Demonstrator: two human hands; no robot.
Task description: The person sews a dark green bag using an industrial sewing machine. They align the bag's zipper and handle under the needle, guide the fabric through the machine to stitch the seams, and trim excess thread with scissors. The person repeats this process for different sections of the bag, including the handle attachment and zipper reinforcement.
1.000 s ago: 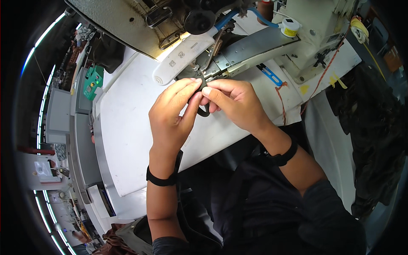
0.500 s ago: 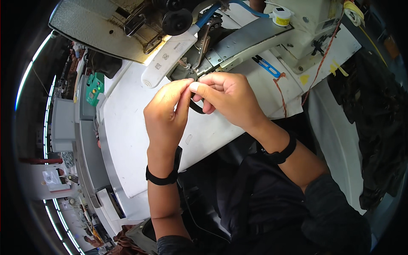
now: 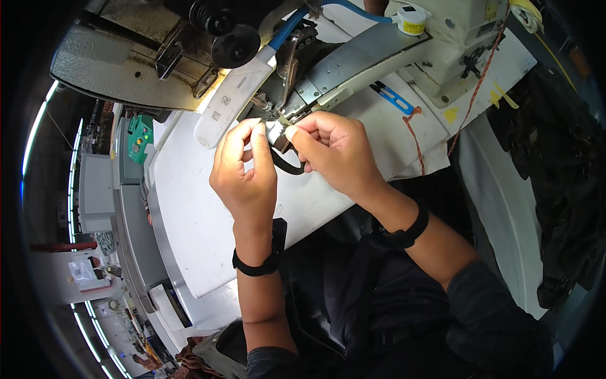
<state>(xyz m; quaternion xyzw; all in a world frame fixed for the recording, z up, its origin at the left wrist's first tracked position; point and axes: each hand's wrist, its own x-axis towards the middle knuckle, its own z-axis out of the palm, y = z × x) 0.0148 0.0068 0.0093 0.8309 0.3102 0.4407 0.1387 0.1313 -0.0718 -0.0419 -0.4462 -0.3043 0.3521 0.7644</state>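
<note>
My left hand (image 3: 245,167) is raised in front of the sewing machine (image 3: 353,69), thumb and fingertips pinched together; what they hold is too small to make out. My right hand (image 3: 341,151) faces it with thumb and forefinger closed at the end of a small dark, ridged piece. From under these fingers a dark curved strip (image 3: 288,166) bows down toward the left hand. A pale patch shows between the two sets of fingertips. Both hands are close to the machine's needle and presser area (image 3: 284,104), which they partly cover.
A white lamp bar (image 3: 230,101) on a blue flexible neck hangs left of the needle area. Blue thread snips (image 3: 392,98) lie on the white table (image 3: 196,208) at right, beside orange thread (image 3: 413,140). A round white container (image 3: 413,20) stands on the machine. Dark cloth (image 3: 568,189) hangs far right.
My hands have drawn apart from fingertips touching, the left one shifting slightly left. The small ridged piece and more of the dark strip now show between them. The whole view has shifted a little.
</note>
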